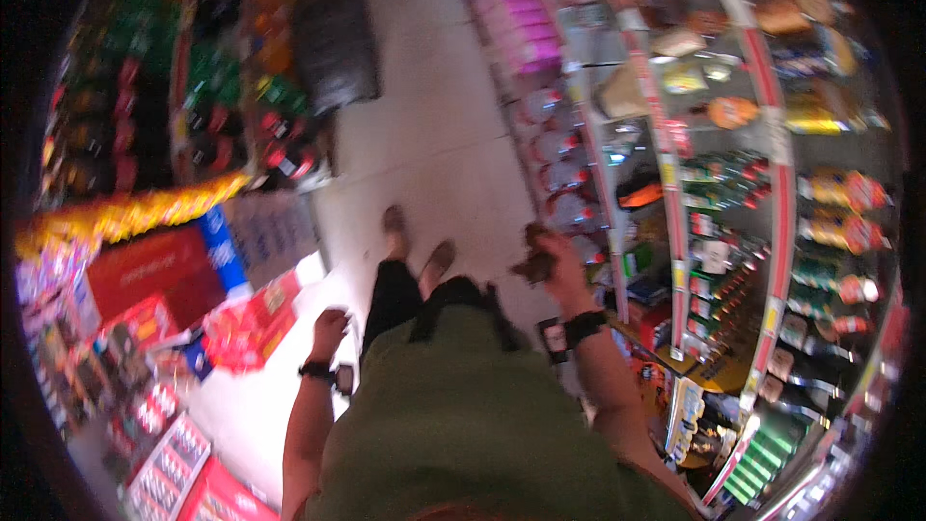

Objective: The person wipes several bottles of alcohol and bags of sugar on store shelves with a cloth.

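My right hand (568, 275) is raised on the right, its fingers around a small dark brown object (537, 257). Blur and the fingers hide what that object is. Beside it, at the foot of the shelving, stand large clear bottles (557, 152) with red on them. My left hand (330, 331) hangs low at my left side with the fingers curled in, and nothing shows in it. A dark band with a small device (343, 379) sits on the left wrist. Red packages (249, 329) are nearest to that hand.
Shop shelves (781, 181) with bottles, jars and packets line the right side. Pink packs (514, 14) stand low ahead. On the left are drink shelves (181, 87), a dark wrapped bundle (336, 47) and red cartons (155, 268). A pale tiled floor (427, 152) runs between.
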`<act>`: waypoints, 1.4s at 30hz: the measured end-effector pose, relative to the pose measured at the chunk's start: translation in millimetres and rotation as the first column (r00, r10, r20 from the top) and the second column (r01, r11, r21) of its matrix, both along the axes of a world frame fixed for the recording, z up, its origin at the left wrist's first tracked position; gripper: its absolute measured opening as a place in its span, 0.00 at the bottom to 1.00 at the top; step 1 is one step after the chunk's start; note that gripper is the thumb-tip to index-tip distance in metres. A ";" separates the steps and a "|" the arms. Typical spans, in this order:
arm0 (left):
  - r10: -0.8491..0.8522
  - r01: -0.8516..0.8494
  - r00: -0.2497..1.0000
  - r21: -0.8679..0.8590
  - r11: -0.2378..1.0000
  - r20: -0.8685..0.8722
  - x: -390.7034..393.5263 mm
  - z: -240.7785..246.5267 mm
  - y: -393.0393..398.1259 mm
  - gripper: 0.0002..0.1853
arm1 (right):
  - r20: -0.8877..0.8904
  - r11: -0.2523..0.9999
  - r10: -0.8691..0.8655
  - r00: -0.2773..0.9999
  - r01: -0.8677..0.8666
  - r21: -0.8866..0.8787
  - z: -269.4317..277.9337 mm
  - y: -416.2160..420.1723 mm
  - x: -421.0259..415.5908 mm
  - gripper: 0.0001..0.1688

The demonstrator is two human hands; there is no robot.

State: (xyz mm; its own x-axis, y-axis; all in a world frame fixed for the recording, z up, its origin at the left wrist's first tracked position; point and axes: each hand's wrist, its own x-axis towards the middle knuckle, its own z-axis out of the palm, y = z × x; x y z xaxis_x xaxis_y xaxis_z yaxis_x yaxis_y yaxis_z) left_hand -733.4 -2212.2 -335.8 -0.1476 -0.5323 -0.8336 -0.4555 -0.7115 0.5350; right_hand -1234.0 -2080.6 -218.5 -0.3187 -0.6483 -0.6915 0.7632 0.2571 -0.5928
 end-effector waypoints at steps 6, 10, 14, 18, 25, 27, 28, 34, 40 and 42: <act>0.012 -0.012 1.000 -0.014 1.000 0.019 -7.3 -6.1 -21.3 0.11 | -0.004 0.983 -0.174 0.985 0.173 -0.066 26.5 10.2 2.8 0.18; -0.088 0.088 0.996 -0.021 0.996 -0.001 -25.1 -9.7 -57.1 0.13 | -0.009 0.959 -0.256 0.967 0.252 -0.133 28.3 37.6 -2.4 0.16; -0.197 0.198 0.980 -0.106 0.975 0.012 -81.4 20.3 -85.4 0.09 | -0.036 0.888 -0.450 0.892 0.442 -0.128 35.8 54.2 -7.3 0.15; -0.312 0.288 0.945 -0.195 0.937 -0.101 -103.7 8.2 -114.5 0.09 | 0.069 0.804 -0.579 0.812 0.583 -0.113 24.4 79.4 -8.1 0.16; -0.848 0.840 0.413 -0.498 0.215 0.331 -109.5 -42.1 -173.4 0.09 | -0.089 0.664 -0.746 0.660 0.748 -0.016 19.9 106.3 19.0 0.14; -0.837 0.742 0.099 -0.600 -0.298 0.538 -121.2 -30.6 -201.8 0.13 | -0.096 0.684 -0.726 0.681 0.730 0.010 2.7 130.8 28.4 0.10; -0.794 0.762 0.523 -0.587 0.272 0.311 -115.3 -33.6 -195.5 0.12 | -0.008 0.743 -0.669 0.743 0.669 -0.007 13.8 135.9 34.4 0.10; -0.765 0.738 0.642 -0.311 0.599 0.051 -157.1 29.1 -274.1 0.08 | -0.325 0.407 -0.772 0.546 0.818 0.408 -89.6 218.1 117.3 0.09; -0.762 0.717 0.648 -0.327 0.616 -0.016 -142.4 12.5 -350.2 0.08 | -0.248 0.558 -0.560 0.791 0.581 0.593 -98.7 129.7 189.9 0.08; -0.743 0.728 0.667 -0.165 0.665 -0.051 -152.2 18.4 -365.8 0.10 | -0.218 0.705 -0.432 0.875 0.479 0.523 -102.0 71.1 199.4 0.12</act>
State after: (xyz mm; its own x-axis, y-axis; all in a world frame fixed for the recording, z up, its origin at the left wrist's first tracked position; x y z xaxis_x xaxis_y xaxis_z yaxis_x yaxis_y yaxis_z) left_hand -885.6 -2578.0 -317.4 -0.6170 -0.3051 -0.7254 -0.7381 -0.0956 0.6679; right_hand -1034.6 -2009.5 -320.5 -0.5392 0.0690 -0.8393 0.8337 0.1843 -0.5205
